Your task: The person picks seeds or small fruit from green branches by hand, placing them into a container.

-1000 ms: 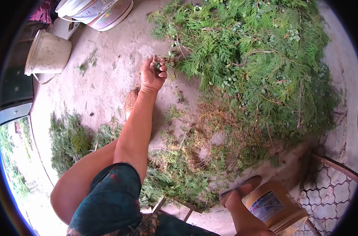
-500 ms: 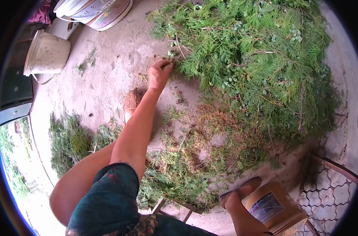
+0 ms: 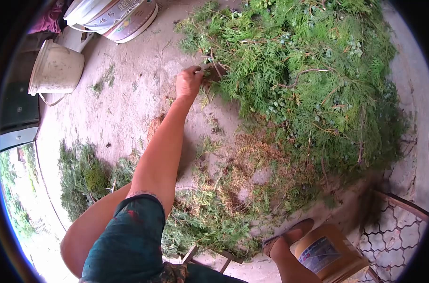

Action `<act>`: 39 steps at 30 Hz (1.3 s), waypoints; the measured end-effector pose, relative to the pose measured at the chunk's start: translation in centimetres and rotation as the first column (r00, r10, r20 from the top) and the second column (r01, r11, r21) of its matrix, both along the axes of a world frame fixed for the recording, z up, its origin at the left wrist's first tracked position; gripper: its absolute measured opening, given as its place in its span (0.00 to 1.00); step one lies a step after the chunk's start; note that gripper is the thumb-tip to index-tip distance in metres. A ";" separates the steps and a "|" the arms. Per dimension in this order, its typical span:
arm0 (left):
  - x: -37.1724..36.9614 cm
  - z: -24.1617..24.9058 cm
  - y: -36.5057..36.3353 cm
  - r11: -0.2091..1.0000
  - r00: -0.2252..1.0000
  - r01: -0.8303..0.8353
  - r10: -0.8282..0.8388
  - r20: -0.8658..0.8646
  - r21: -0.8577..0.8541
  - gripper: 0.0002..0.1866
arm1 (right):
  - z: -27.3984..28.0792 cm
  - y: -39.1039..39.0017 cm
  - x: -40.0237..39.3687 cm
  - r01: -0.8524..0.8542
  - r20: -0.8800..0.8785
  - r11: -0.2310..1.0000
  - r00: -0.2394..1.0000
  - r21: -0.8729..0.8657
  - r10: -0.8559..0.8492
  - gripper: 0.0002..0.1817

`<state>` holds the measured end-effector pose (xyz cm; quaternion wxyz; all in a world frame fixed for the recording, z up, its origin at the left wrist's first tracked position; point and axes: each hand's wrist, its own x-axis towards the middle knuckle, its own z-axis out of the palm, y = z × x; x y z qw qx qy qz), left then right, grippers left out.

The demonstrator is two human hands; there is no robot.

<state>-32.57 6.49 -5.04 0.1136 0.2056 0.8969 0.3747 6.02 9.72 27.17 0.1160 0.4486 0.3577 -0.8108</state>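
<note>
My left hand (image 3: 188, 83) reaches out to the left edge of a big heap of green cypress-like branches (image 3: 313, 94). Its fingers are curled together close to the floor, next to a thin bare twig (image 3: 213, 59) and small sprigs. Whatever lies between the fingertips is too small or hidden to make out. Clusters of pale bluish cones (image 3: 276, 101) show among the green sprays. Brown and yellowed clippings (image 3: 243, 174) are scattered on the floor below the heap. My right hand is out of view.
A white bucket (image 3: 59, 68) and a printed pail (image 3: 113, 19) stand at upper left. More cut sprigs (image 3: 82, 172) lie at left. Beside my shod foot (image 3: 290, 236) is a yellow-brown bucket (image 3: 330, 252). Wooden legs (image 3: 224, 257) show at the bottom; a patterned grate-like surface (image 3: 393, 231) is at lower right.
My left hand has shifted slightly left and my forearm now covers more of the shoe behind it. The fingers stay curled. The heap looks the same.
</note>
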 end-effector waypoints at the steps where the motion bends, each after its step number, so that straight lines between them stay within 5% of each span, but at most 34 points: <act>1: 0.0 0.5 0.7 0.969 0.991 0.067 -0.091 -0.096 -0.236 0.15 | -0.1 0.1 0.0 0.002 -0.001 1.000 1.000 0.002 -0.002 0.08; 6: -0.2 0.4 0.7 0.936 0.968 0.135 -0.194 -0.159 -0.324 0.14 | -0.2 0.1 0.0 0.007 0.001 1.000 1.000 0.008 -0.007 0.09; 7: -0.2 0.8 0.2 1.000 0.979 0.017 -0.018 0.204 0.009 0.14 | -0.2 0.2 0.0 0.006 -0.001 1.000 1.000 0.008 -0.006 0.09; 8: 0.1 1.1 -0.4 0.938 0.819 -0.222 0.031 0.573 0.267 0.13 | -0.2 0.2 0.0 0.009 0.000 1.000 1.000 0.008 -0.009 0.09; 9: 0.3 1.2 -1.2 0.939 0.818 -0.222 0.031 0.575 0.265 0.13 | -0.4 0.2 0.0 0.007 -0.001 1.000 1.000 0.013 -0.007 0.09; 10: 0.5 1.3 -2.3 0.797 0.646 -0.360 -0.163 0.746 0.486 0.13 | -0.3 0.2 0.1 0.005 -0.001 1.000 1.000 0.014 -0.005 0.09; 11: 0.8 1.5 -3.3 0.588 0.456 -0.537 -0.402 0.794 0.605 0.13 | -0.5 0.1 0.0 0.007 0.001 1.000 1.000 0.012 -0.007 0.09; 12: 0.8 1.7 -3.9 0.511 0.372 -0.563 -0.546 0.751 0.650 0.13 | -0.5 0.0 0.0 0.008 0.000 1.000 1.000 0.012 -0.008 0.10; 17: 2.2 3.3 -4.1 0.498 0.410 -0.600 -0.481 0.775 0.626 0.16 | -0.4 0.1 -0.2 0.006 -0.003 1.000 1.000 0.024 -0.006 0.10; 20: 2.9 4.5 -3.2 0.614 0.471 -0.521 -0.373 0.799 0.593 0.14 | 0.3 0.1 0.0 0.022 -0.012 0.999 1.000 0.047 -0.021 0.11; 23: 6.9 8.1 -1.3 0.679 0.445 -0.312 -0.513 0.734 0.664 0.14 | 2.7 0.5 1.2 0.075 -0.029 0.988 0.997 0.138 -0.072 0.12; 27: 15.5 16.6 2.2 0.643 0.193 -0.040 -0.746 0.637 0.765 0.14 | 6.9 0.9 4.6 0.194 -0.095 0.876 0.981 0.441 -0.169 0.12; 31: 24.8 23.3 3.2 0.606 0.032 0.155 -0.792 0.609 0.780 0.16 | 6.8 0.0 6.9 0.132 -0.046 0.556 0.985 0.820 -0.166 0.13; 34: 29.1 27.9 2.6 0.558 -0.147 0.315 -0.771 0.620 0.768 0.10 | 6.3 -0.1 7.1 0.196 -0.060 0.511 0.961 0.837 -0.270 0.15; 39: 33.6 32.1 1.3 0.423 -0.188 0.415 -0.826 0.531 0.805 0.07 | 6.7 0.1 9.5 0.243 -0.122 0.442 0.951 0.863 -0.284 0.11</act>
